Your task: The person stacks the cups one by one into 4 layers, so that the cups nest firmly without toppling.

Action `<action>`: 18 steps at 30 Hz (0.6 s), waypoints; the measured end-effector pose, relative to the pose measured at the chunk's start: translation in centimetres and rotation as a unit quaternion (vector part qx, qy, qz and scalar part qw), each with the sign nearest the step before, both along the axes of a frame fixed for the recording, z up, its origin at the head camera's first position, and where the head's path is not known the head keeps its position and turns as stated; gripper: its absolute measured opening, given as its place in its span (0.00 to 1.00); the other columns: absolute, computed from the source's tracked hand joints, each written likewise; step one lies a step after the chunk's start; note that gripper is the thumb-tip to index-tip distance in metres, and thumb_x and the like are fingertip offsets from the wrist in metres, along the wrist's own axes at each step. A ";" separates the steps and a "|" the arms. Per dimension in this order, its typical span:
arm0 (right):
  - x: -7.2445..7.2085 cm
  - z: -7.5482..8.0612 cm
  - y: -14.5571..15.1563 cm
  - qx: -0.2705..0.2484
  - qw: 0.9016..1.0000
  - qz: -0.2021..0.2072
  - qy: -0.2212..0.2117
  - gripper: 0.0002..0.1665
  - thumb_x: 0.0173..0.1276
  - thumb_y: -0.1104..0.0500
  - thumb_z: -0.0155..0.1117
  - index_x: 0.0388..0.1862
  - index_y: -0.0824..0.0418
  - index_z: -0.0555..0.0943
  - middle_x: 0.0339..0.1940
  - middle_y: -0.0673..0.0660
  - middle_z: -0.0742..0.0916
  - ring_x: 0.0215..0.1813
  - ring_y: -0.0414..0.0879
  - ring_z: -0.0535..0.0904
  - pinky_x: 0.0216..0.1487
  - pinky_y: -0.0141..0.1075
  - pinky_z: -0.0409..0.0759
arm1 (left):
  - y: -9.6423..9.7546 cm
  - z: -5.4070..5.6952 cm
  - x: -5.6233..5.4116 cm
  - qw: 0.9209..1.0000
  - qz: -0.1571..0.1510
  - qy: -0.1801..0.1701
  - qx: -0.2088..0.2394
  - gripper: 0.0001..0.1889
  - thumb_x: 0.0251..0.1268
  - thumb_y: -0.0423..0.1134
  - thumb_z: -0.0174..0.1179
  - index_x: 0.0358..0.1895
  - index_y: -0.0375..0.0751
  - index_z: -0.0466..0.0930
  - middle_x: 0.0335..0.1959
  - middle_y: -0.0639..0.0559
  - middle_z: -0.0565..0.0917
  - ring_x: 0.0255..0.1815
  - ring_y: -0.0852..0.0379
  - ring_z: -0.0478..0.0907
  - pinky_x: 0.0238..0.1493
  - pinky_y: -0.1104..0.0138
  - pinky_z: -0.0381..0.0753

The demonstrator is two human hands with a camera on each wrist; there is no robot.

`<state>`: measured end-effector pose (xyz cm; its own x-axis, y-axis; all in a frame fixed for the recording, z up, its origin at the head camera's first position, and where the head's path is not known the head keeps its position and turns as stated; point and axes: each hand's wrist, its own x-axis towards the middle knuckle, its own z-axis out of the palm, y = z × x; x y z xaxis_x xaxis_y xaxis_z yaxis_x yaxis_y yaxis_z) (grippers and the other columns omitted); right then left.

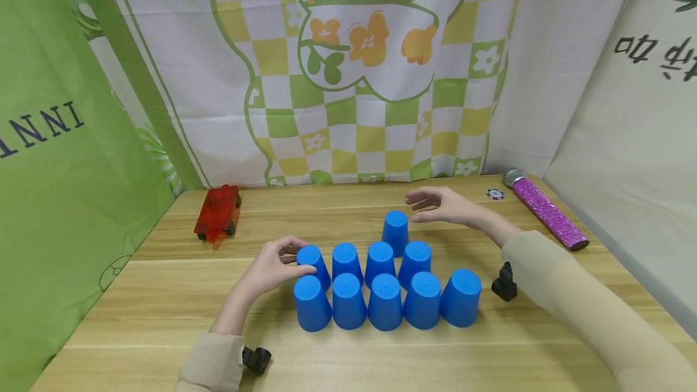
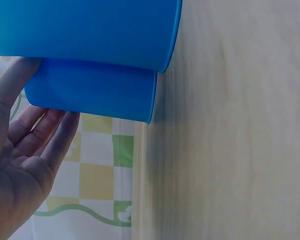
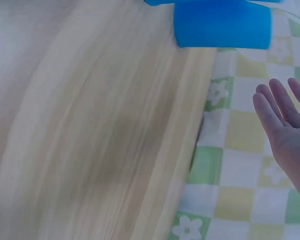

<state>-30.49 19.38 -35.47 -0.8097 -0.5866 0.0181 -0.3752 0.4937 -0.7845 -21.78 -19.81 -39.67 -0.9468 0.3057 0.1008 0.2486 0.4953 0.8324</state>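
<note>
Upside-down blue plastic cups stand on the table in two rows, a front row [image 1: 385, 304] and a second row [image 1: 380, 262] close behind it. My left hand [image 1: 272, 268] holds the leftmost cup [image 1: 309, 256] of the second row, thumb on the near side and fingers on the far side. The left wrist view shows this cup [image 2: 95, 90] between thumb and fingers, partly covered by a nearer cup [image 2: 85, 30]. A single cup [image 1: 395, 231] stands behind the second row. Just right of it, my right hand [image 1: 442, 205] is raised with fingers apart, holding nothing.
A red translucent toy car-like object [image 1: 218, 213] lies at the back left of the wooden table [image 1: 163, 301]. At the back right are a microphone [image 1: 547, 210] with a glittery purple handle and a round chip [image 1: 495, 194]. A patterned curtain [image 1: 348, 126] hangs behind.
</note>
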 end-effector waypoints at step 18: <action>7.7 1.0 5.9 -0.040 0.992 -0.110 0.039 0.25 0.72 0.54 0.55 0.62 0.65 0.70 0.57 0.65 0.79 0.51 0.29 0.77 0.49 0.24 0.78 | -0.9 1.7 0.0 1.000 0.016 0.014 0.006 0.25 0.52 0.47 0.70 0.51 0.40 0.76 0.49 0.43 0.81 0.53 0.46 0.79 0.56 0.53 0.78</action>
<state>-22.75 25.30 -34.50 -0.9121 -0.3907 0.1240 -0.3259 0.5078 -0.7975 -21.78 -20.74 -37.98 -0.9526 0.2744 0.1314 0.2567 0.4928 0.8314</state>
